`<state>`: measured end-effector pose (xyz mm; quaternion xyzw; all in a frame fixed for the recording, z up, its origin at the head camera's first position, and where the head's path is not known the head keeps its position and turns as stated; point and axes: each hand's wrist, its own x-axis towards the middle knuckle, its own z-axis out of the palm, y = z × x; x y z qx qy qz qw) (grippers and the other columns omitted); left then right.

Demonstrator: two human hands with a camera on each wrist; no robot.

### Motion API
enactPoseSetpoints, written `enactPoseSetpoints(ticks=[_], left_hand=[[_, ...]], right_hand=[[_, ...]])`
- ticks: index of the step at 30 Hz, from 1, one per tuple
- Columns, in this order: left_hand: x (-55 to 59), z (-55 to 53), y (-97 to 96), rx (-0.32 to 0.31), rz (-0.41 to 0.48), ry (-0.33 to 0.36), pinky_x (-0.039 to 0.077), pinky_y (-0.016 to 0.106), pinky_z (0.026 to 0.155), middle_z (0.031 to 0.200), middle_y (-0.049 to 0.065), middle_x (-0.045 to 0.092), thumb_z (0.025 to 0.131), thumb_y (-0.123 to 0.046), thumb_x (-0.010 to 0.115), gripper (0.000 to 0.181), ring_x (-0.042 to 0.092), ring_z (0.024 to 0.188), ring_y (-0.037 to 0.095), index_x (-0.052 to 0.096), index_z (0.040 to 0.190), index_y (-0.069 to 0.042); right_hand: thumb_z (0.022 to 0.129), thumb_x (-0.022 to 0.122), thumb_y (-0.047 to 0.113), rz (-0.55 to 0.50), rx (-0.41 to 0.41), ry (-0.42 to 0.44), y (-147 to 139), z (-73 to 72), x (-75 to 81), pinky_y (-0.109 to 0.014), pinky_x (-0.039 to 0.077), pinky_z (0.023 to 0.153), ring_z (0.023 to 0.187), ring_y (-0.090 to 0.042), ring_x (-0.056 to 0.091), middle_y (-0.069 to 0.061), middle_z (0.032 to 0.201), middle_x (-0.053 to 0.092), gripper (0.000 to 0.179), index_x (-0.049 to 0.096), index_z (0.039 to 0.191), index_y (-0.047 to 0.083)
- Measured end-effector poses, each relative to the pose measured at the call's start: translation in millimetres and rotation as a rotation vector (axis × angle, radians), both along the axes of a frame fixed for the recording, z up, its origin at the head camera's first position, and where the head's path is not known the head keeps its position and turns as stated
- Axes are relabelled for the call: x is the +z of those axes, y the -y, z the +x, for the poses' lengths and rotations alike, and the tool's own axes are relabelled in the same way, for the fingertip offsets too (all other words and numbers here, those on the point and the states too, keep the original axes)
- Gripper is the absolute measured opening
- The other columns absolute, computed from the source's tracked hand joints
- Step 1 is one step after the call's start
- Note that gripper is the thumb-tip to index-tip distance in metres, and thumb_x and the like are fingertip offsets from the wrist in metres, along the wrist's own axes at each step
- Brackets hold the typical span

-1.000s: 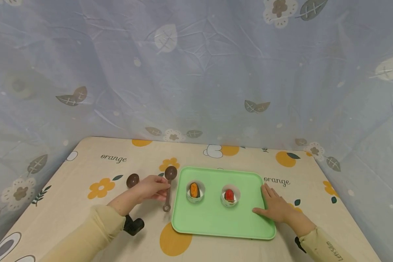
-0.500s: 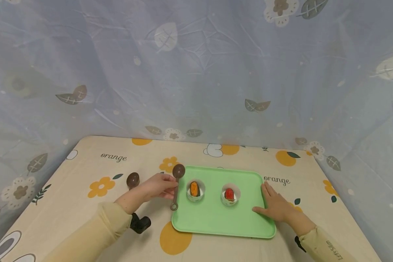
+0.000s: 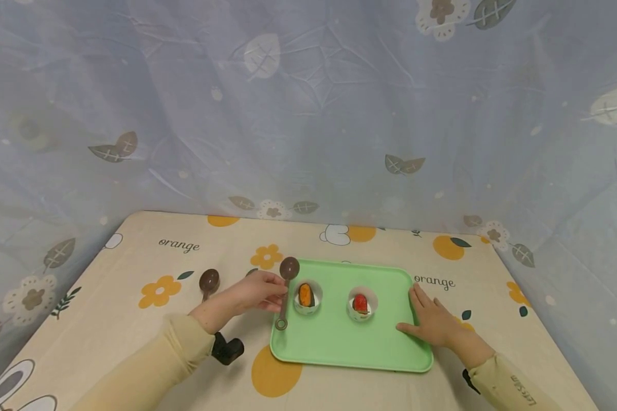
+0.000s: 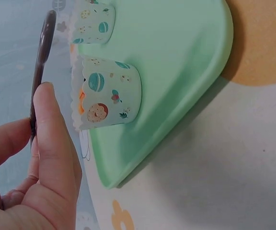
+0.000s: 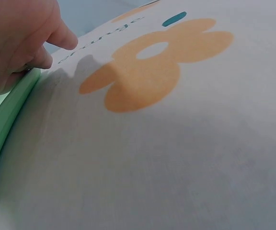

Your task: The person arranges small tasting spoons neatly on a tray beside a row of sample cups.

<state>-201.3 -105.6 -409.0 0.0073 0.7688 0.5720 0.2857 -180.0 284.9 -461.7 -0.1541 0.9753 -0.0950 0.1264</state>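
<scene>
Between thumb and fingers my left hand (image 3: 259, 292) pinches the handle of a brown spoon (image 3: 289, 268), held raised over the left edge of a green tray (image 3: 334, 348). In the left wrist view the spoon (image 4: 44, 43) stands clear of the tray's surface. Two patterned paper cups sit on the tray: the left cup (image 4: 123, 91) holds an orange-topped piece (image 3: 305, 295), the right cup (image 3: 370, 294) a red-topped piece (image 3: 360, 303). With fingers extended, my right hand (image 3: 433, 322) rests on the tray's right rim.
A second brown spoon (image 3: 209, 280) lies on the cloth left of my left hand, its handle partly hidden by that arm. The patterned tablecloth (image 3: 185, 262) reaches back to a hanging grey-blue curtain (image 3: 308, 114).
The pinched spoon has moved right with my left hand, from beside the tray to above its left edge. My right hand stays at the right rim.
</scene>
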Motion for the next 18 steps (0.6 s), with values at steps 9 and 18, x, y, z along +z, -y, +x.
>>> enactPoseSetpoints(ticks=[9, 18], left_hand=[[0.9, -0.6, -7.4, -0.011, 0.021, 0.009, 0.057, 0.023, 0.069, 0.087, 0.006, 0.060, 0.093, -0.008, 0.050, 0.027, 0.060, 0.072, 0.009, 0.053, 0.115, 0.009], [2.3, 4.0, -26.4, -0.047, 0.037, -0.006, 0.057, 0.026, 0.072, 0.098, 0.014, 0.064, 0.090, -0.005, 0.054, 0.029, 0.061, 0.075, 0.009, 0.055, 0.116, 0.009]], right_hand=[[0.086, 0.055, 0.053, 0.000, -0.006, 0.009, 2.2, 1.0, 3.4, -0.061, 0.017, 0.112, 0.139, -0.045, 0.018, -0.030, 0.151, 0.010, 0.094, 0.016, 0.143, -0.012], [0.086, 0.054, 0.055, -0.002, 0.001, 0.014, 1.3, 0.0, 1.1, -0.062, 0.017, 0.111, 0.139, -0.045, 0.018, -0.031, 0.151, 0.010, 0.096, 0.015, 0.143, -0.013]])
